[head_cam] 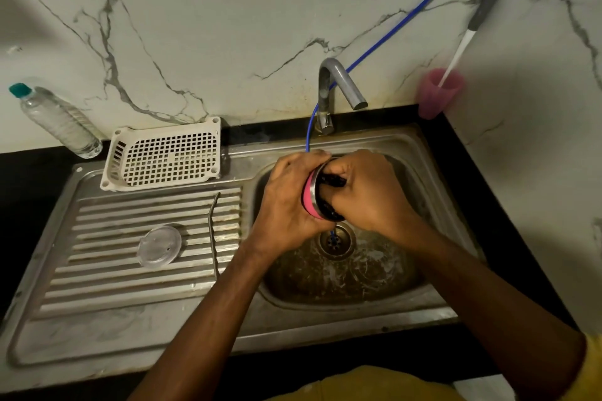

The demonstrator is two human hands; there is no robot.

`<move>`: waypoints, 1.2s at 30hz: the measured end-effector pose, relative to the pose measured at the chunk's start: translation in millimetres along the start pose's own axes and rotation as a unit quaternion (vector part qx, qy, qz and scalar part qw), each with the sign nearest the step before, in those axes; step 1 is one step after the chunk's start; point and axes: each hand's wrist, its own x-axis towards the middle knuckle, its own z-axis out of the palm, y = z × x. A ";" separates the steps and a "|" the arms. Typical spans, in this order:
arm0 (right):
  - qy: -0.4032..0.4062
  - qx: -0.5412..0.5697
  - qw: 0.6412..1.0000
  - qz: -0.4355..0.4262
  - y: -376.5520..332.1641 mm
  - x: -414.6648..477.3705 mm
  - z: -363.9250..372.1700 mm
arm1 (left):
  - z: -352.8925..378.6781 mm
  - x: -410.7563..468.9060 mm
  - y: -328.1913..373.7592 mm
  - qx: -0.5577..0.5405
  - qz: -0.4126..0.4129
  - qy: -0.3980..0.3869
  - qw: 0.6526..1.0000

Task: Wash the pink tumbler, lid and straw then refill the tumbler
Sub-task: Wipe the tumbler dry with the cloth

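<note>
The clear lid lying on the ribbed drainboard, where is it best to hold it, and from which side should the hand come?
Pinch the lid by its rim, thumb and fingers on opposite edges, coming from above. It lies flat, a thin disc, on the ridged drainboard, and the grooves beneath probably leave room for fingertips under the edge.

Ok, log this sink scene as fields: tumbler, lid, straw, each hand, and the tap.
tumbler: on its side over the sink, mouth toward the right hand
left hand: grips the tumbler body
right hand: fingers in the tumbler mouth, curled on a dark scrubber, it seems
lid: flat on the drainboard, untouched
straw: on the drainboard, right of the lid
tap: no water visibly running
</note>
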 end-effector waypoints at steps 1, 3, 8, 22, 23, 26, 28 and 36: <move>0.000 0.003 1.000 -0.011 -0.4 0.3 -1.4 | -0.9 -0.1 0.6 -0.004 -0.001 0.003 1.000; -0.007 0.019 0.999 -0.040 0.1 -1.0 -7.5 | -3.5 2.5 4.0 -0.018 -0.003 0.001 1.000; -0.048 -0.038 0.982 -0.181 0.8 -4.9 -49.6 | -23.9 3.5 -14.4 -0.003 -0.020 0.014 1.000; 0.083 -0.200 0.851 -0.479 -7.1 -3.5 -31.6 | -54.3 2.7 -16.0 -0.047 -0.048 -0.007 0.998; 0.093 -0.185 0.847 -0.490 -7.2 -4.4 -29.2 | -54.8 1.9 -14.6 -0.056 -0.046 -0.003 0.997; 0.078 -0.172 0.856 -0.481 -5.6 -3.7 -23.1 | -57.3 0.2 -11.0 -0.063 -0.042 0.013 0.997; 0.039 -0.180 0.880 -0.437 -3.6 1.6 -17.6 | -57.9 3.2 -10.0 -0.026 -0.030 0.003 0.999; -0.019 -0.224 0.917 -0.329 -6.1 8.5 9.1 | -52.6 10.5 -7.7 0.104 0.082 -0.011 0.991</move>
